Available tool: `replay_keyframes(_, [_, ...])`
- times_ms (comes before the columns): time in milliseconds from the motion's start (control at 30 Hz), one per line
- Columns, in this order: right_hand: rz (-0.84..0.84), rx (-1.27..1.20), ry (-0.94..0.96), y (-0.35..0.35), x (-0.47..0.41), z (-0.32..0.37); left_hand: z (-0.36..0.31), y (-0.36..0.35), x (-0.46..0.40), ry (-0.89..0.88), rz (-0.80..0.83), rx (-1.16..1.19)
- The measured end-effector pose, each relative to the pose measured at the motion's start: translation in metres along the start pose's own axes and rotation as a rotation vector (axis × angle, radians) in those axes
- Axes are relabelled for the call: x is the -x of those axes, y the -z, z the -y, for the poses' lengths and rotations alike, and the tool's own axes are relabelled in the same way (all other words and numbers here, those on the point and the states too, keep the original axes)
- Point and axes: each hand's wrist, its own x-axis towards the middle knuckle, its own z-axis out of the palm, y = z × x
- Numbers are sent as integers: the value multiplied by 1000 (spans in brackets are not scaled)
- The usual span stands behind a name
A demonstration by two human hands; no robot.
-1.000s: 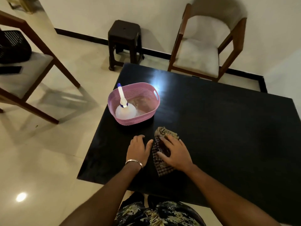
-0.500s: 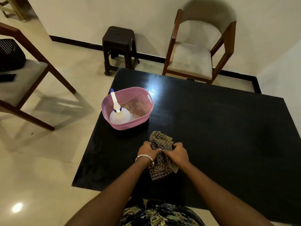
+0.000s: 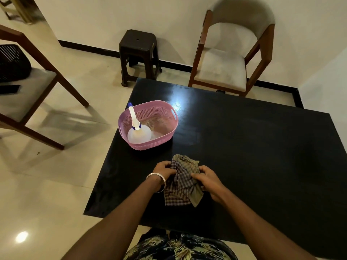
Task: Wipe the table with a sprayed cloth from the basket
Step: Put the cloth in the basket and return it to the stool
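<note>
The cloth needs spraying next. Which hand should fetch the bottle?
Left hand: it's nearer the spray bottle in the pink basket; the right hand can hold the checked cloth.

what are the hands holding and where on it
Both hold the checked cloth: the left hand grips its left edge, the right hand its right side, bunched between them.

The table point(image 3: 244, 156) is the landmark. On it, toward its left edge, stands the basket point(image 3: 148, 126), with the spray bottle point(image 3: 138, 131) inside at the basket's left end. Nearer the person than the basket, over the table's near part, the cloth point(image 3: 181, 182) is held between the left hand point(image 3: 162, 170) on its left and the right hand point(image 3: 207, 180) on its right. Beyond the table's far edge stand a stool point(image 3: 139, 53) to the left and a chair point(image 3: 232, 59) to the right. Another chair point(image 3: 28, 91) stands off the table's left side.
</note>
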Motion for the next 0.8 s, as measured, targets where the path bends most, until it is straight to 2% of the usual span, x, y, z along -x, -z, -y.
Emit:
replay_keyframes(167, [116, -29, -8, 8, 4, 11, -3, 7, 2, 92, 119, 60])
replay_keyframes(467, [20, -160, 222, 28, -6, 74, -77, 14, 31, -109, 187, 280])
replay_keyframes(700, [3, -44, 390, 37, 6, 174, -162, 39, 54, -310, 49, 311])
replay_keyframes(800, [-24, 6, 443, 30, 4, 211, -192, 59, 53, -334, -32, 265])
